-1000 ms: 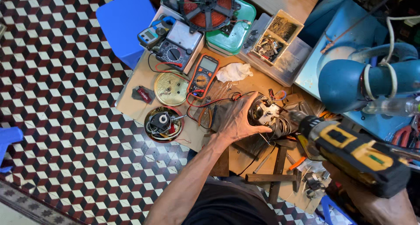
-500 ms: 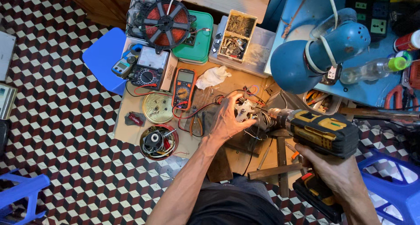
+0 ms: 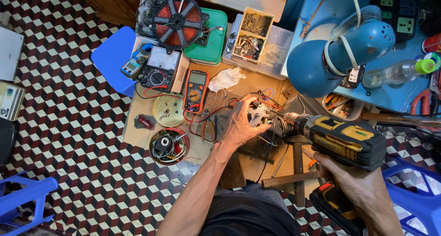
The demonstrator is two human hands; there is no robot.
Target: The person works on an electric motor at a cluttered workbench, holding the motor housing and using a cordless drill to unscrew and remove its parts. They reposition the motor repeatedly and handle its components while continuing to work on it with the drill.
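A small grey electric motor [image 3: 261, 115], wrapped in loose wires, sat near the middle of a cluttered wooden workbench [image 3: 138, 130] as the person's left hand [image 3: 240, 123] closed around its near side, fingers curled over the casing. The right hand [image 3: 356, 185] was wrapped tight about the grip of a yellow-and-black cordless drill [image 3: 342, 139], whose chuck pointed at the motor's right end and appeared to touch it. Just left of the motor lay an orange multimeter [image 3: 195, 90] with red leads, a crumpled white rag [image 3: 227, 77] behind it. Farther left stood a round tin of parts [image 3: 169, 145] and an analogue meter [image 3: 161, 70]. At the bench's back edge were a copper coil disc [image 3: 178, 21] and a green tray [image 3: 212, 41]; a blue desk lamp [image 3: 328, 59] hung over the right side.
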